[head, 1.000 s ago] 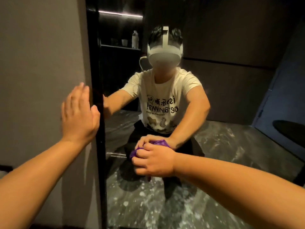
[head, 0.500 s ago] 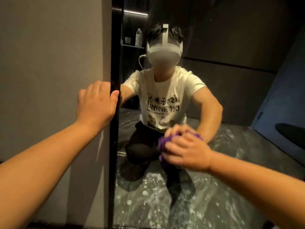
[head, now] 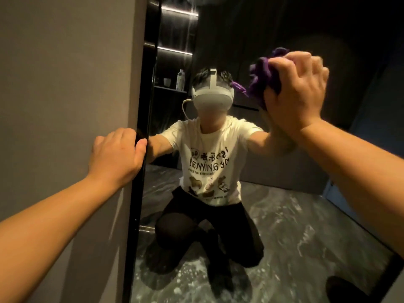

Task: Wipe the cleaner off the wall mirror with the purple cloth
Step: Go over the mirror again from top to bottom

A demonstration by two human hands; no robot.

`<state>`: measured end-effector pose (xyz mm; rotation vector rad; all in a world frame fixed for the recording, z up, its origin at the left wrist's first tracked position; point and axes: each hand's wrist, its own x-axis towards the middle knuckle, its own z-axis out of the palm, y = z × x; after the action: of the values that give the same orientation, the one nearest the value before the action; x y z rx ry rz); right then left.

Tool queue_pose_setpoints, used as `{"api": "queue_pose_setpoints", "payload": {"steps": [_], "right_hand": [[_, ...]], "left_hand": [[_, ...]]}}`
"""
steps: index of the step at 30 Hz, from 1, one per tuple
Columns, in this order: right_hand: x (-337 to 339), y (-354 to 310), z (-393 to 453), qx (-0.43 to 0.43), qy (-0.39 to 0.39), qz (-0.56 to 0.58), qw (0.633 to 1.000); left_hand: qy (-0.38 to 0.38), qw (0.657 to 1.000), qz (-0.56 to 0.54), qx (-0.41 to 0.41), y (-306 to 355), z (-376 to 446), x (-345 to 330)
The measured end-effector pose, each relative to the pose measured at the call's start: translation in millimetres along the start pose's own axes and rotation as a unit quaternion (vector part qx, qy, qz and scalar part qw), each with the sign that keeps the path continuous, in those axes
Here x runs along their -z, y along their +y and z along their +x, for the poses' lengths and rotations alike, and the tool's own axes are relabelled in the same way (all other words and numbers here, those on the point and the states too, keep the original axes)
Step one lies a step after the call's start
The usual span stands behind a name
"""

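The wall mirror [head: 284,204] fills the middle and right of the head view, with a black frame along its left edge. My right hand [head: 295,92] is raised at the upper right, shut on the bunched purple cloth [head: 264,75], which is pressed against the glass. My left hand [head: 118,156] grips the mirror's left frame edge at mid height, fingers curled over it. White speckles and smears show on the lower part of the glass. The mirror reflects a kneeling person in a white T-shirt.
A plain grey wall [head: 65,84] runs along the left of the mirror's black frame [head: 136,215]. Reflected in the glass are dark shelves with a bottle [head: 179,79] and a marbled floor.
My right hand has swept the purple cloth from the mirror's lower middle up to the upper right. My left hand went from flat on the wall to gripping the frame edge.
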<state>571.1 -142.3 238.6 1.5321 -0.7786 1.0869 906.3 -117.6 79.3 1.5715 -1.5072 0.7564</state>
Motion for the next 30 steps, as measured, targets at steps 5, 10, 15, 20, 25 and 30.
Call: {"api": "queue_pose_setpoints", "payload": {"steps": [5, 10, 15, 20, 25, 30], "right_hand": [[-28, -111, -62, 0.339, -0.101, 0.111, 0.929], [-26, -84, -36, 0.477, -0.167, 0.091, 0.858], [-9, -15, 157, 0.128, 0.030, -0.021, 0.991], [-30, -84, 107, 0.182, 0.001, 0.040, 0.983], [-24, -114, 15, 0.474, -0.198, 0.109, 0.851], [-29, -66, 221, 0.286, 0.038, -0.051, 0.956]], "left_hand": [[0.018, 0.999, -0.027, 0.032, 7, 15, 6], [0.058, 0.997, -0.034, 0.047, 13, 26, 19], [0.007, 0.998, -0.032, 0.053, 17, 61, 30], [0.011, 0.998, -0.053, 0.041, 18, 65, 24], [-0.012, 0.998, -0.055, 0.027, 10, 66, 25], [0.018, 0.997, -0.074, 0.024, 8, 66, 24]]}}
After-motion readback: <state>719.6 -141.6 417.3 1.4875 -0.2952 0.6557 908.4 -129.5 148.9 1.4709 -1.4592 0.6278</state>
